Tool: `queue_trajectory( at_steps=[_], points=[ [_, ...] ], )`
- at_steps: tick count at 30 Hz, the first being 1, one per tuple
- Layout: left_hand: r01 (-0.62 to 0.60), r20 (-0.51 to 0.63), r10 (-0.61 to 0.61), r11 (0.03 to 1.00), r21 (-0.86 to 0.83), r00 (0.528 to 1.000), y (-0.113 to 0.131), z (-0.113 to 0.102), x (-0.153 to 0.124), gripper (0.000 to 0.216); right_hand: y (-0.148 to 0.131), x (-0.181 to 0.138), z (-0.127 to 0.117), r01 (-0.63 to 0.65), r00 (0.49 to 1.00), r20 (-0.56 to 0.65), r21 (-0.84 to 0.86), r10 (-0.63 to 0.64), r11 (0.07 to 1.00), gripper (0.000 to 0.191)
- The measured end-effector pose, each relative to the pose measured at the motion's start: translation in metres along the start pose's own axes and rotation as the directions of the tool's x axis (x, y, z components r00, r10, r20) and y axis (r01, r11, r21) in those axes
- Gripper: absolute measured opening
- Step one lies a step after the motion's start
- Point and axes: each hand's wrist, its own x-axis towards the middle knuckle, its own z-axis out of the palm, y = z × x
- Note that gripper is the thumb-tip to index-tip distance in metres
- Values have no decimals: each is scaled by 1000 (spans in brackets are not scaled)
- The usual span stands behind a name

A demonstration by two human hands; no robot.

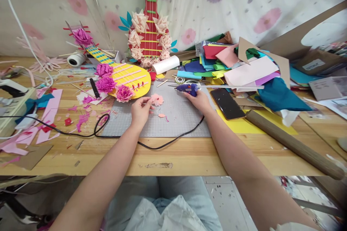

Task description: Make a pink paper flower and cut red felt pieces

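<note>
Pink paper strips littered the desk at left, near a yellow guitar already bearing magenta flowers. Fingers of the left hand pinched the edge of a pale pink flower over the grey mat, seemingly half-built and not yet attached to anything; a loose petal lay just nearer. Rightward, a blue glue gun pointed left, clear of the flower, the right hand's fingers curled round it.
</note>
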Motion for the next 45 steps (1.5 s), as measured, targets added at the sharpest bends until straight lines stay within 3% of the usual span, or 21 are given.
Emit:
queue_trajectory(
  at_steps=[3, 6, 9, 13, 15, 19, 25, 29, 35, 41, 45],
  points=[
    [9, -31, -10, 999, -31, 999, 0, -1, 1, 26, -1, -6, -9, 76, 996, -44, -134, -82, 988, 55],
    [18, -68, -22, 998, -59, 997, 1, -2, 2, 26, -7, -20, -28, 68, 993, -73, -318, -96, 946, 57],
    [23, -96, -31, 997, -80, 995, 2, -2, 3, 25, -18, -33, -41, 70, 994, 107, -383, -32, 921, 50],
    [10, -103, -22, 993, -116, 994, 2, -1, 5, 23, -42, -41, -22, 192, 921, 366, -136, -130, 972, 39],
    [3, -112, -18, 990, -138, 994, 1, 0, 5, 21, -51, -39, 1, 214, 917, 334, 50, -218, 976, 37],
    [1, -118, -22, 985, -173, 993, 3, 0, 5, 19, -62, -25, 44, 119, 946, 267, 248, -186, 962, 50],
    [33, -58, -45, 981, -194, 997, 10, 0, 1, 18, -72, -7, 69, 37, 917, 352, 394, -188, 918, 51],
    [69, -36, -78, 976, -208, 996, 12, 0, 0, 24, -79, -7, 68, -49, 910, 385, 466, -152, 884, 48],
    [61, -23, -68, 967, -247, 997, 10, 0, 0, 31, -75, -14, 48, -168, 913, 381, 678, -147, 716, 51],
    [23, 21, -17, 960, -281, 1000, 13, 0, -2, 26, -50, -20, 19, -200, 838, 472, 732, -273, 651, 52],
    [43, 79, -21, 954, -296, 997, 15, 0, -5, 22, -39, -24, 15, -200, 789, 504, 751, -351, 629, 49]
  ],
)
